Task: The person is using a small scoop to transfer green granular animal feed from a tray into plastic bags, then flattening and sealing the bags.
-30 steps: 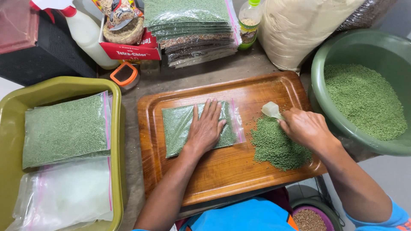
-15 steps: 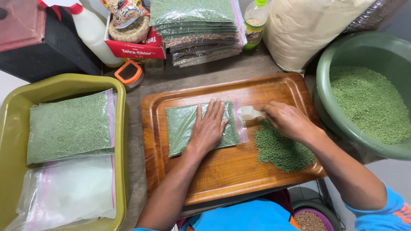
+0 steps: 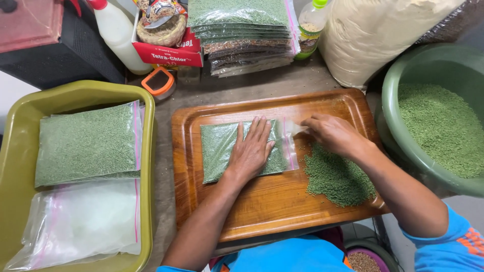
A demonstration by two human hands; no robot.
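The tray (image 3: 262,211) is glossy varnished wood, and the bag (image 3: 222,151) on it is clear, shiny plastic film over matt, grainy green pellets (image 3: 338,176). Both basins, olive (image 3: 75,93) and green (image 3: 398,70), are smooth plastic.

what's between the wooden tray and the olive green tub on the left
In the head view, only a bare strip of grey-brown tabletop lies between the wooden tray and the olive tub. The orange-rimmed container sits further back, beyond that strip.

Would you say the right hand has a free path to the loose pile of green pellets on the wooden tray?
Probably yes: the right hand hovers just above the pile, with nothing between them.
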